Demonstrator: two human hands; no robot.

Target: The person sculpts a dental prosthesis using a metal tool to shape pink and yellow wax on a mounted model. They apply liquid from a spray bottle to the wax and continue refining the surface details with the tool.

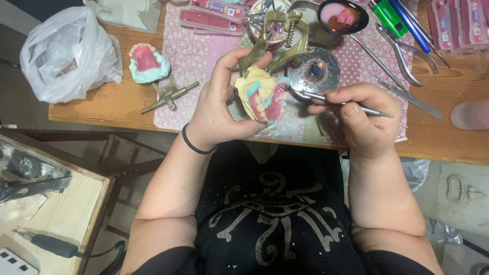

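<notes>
Denture model [262,94] at frame centre, partly hidden by the clasping left hand [216,109]; right hand [364,114] pinches one metal carving tool [338,102]; second model [147,63] upper left.

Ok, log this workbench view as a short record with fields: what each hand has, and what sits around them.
left hand: left hand grips a denture model of yellow plaster, pink wax and teeth, mounted on a brass articulator
right hand: right hand holds a thin metal wax tool, tip touching the model's pink wax
behind hands: small lit burner
left of hands: second denture model, teal base; white plastic bag
right of hands: pliers
surface: wooden table with pink dotted mat
</notes>
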